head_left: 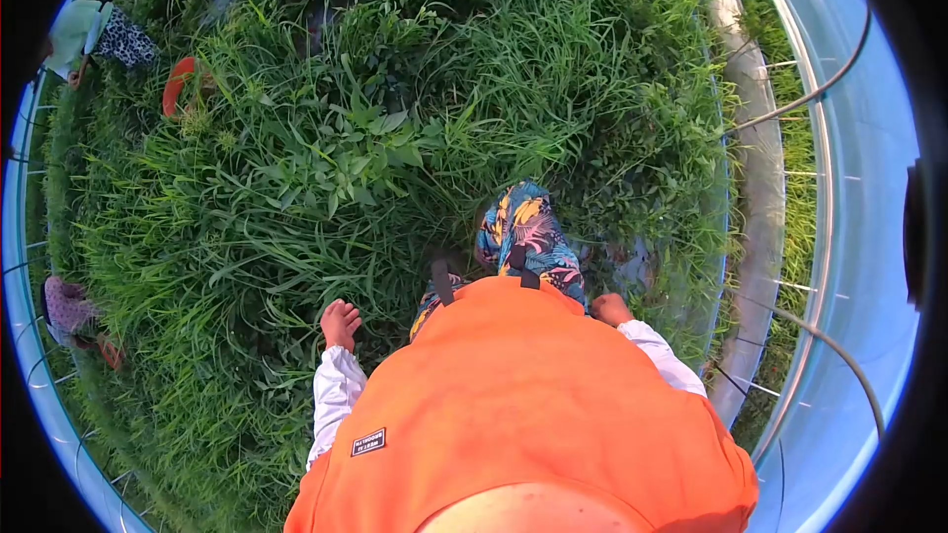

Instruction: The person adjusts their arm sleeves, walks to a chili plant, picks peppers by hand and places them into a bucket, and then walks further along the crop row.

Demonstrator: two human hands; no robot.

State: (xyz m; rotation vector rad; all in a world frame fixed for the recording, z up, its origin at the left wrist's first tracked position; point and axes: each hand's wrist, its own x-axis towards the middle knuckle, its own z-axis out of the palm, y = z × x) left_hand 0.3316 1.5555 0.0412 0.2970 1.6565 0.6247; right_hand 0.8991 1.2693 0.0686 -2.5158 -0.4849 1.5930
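My left hand (pixel 341 323) hangs over the tall green grass (pixel 267 266), its fingers loosely bent and a little apart, with nothing in it. On the other side of my body, my right hand (pixel 611 308) is held low beside my thigh. Its back faces up and the fingers are mostly hidden, so I cannot tell how they are bent. Both arms wear white sleeves, coming out from an orange top (pixel 513 365). Below it, patterned trousers (pixel 533 237) show, one leg forward in the weeds. Broad-leaved plants (pixel 370 143) grow among the grass ahead of me.
A curved orange object (pixel 179 86) rests in the grass at the upper left. Two other people, one in light green (pixel 79 35) and one in a patterned top (pixel 69 311), are at the left edge. A pale strip (pixel 755 158) and hoop-framed film wall (pixel 859 188) run along the right.
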